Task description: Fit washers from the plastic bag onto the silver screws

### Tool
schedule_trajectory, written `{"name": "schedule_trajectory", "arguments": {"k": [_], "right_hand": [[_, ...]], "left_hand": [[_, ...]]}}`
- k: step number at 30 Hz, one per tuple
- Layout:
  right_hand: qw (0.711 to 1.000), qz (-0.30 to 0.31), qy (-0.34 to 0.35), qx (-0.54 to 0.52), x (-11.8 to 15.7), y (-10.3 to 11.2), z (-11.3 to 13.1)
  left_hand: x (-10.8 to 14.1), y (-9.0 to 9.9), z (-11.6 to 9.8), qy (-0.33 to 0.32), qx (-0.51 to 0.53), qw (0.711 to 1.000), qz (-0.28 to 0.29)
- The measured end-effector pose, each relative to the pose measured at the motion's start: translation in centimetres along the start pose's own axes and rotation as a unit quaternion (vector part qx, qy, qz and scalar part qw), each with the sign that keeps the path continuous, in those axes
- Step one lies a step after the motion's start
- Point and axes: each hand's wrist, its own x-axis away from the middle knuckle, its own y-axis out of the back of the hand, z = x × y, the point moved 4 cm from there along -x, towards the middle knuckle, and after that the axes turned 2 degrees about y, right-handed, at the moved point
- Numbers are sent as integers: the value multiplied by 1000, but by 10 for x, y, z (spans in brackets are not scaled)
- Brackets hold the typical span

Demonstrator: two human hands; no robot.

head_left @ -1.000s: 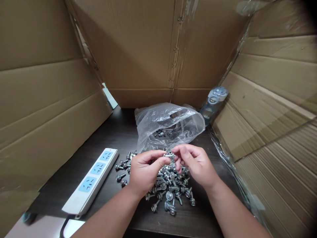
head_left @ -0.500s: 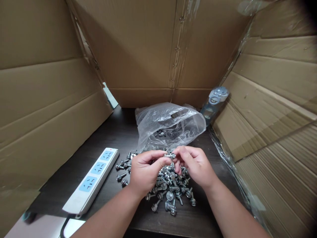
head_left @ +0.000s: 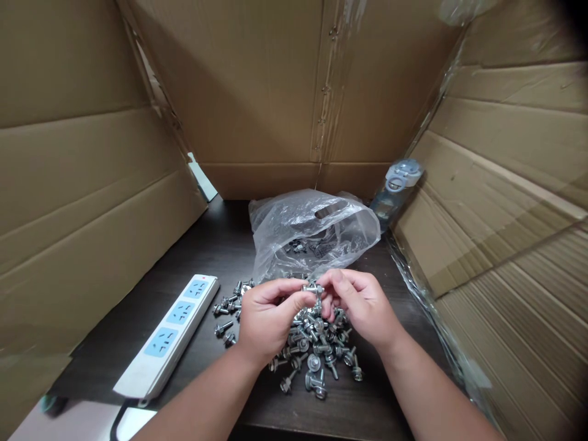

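Observation:
Between my two hands, above the pile, is a silver bolt [head_left: 313,288] lying roughly level. My left hand [head_left: 271,315] pinches its left end between thumb and fingertips. The fingers of my right hand [head_left: 361,303] are closed around the bolt's right end, with a nut-like part at the fingertips. Beneath both hands spreads a pile of silver bolts with washers [head_left: 315,362], partly hidden by them. Behind the pile lies a clear plastic bag [head_left: 280,229], its mouth open, with small dark and metal pieces visible inside.
A white power strip [head_left: 168,334] with blue sockets lies on the dark table [head_left: 193,251] at the left. A clear bottle [head_left: 395,193] leans at the back right. Cardboard walls [head_left: 257,92] enclose the back and both sides.
The whole view has shifted very slightly. Both hands keep the same hold on the bolt, with only slight movement at the fingertips.

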Motion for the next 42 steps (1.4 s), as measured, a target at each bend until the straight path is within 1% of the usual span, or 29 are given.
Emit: {"name": "schedule_trajectory", "arguments": {"k": [3,7,8,10,12,13,16,19,22,24,28,30,33,37,40,42], "right_hand": [[999,13,31,-20,3,-1,6],[998,23,52,2,4,-6,13],[998,26,46,17,4,-7,12],[999,26,14,38,2,-9,5],[999,13,-24,21,0,-8,-3],[999,3,-32,1,0,-7,-6],[999,-19,-7,-37,0,-3,-4],[999,-5,18,-26,4,-3,5],[999,9,33,-20,6,-5,12],[999,14,36,-20,5,-6,13],[999,48,-17,-7,1,-10,3],[999,37,-34,3,0,-8,-1],[1000,3,2,7,1,-3,3],[998,9,54,-15,6,-4,13],[998,6,61,-1,6,-7,15],[998,15,49,28,4,-10,12]], "left_hand": [[0,3,5,9,18,1000,5],[1,1,2,-12,25,999,20],[1,-1,0,-17,29,999,25],[2,-4,-3,-23,43,998,39],[2,-5,-3,-16,63,997,47],[2,-5,-1,-7,71,996,47],[1,-3,8,24,91,995,41],[0,0,13,33,95,994,40],[0,-1,10,21,76,996,36],[1,-3,6,11,67,997,32],[2,-6,1,13,84,996,39],[2,-5,3,22,88,995,34],[1,0,10,35,89,995,20],[0,2,15,46,92,994,33],[1,1,14,44,80,995,37],[1,-1,13,43,86,995,40]]}}
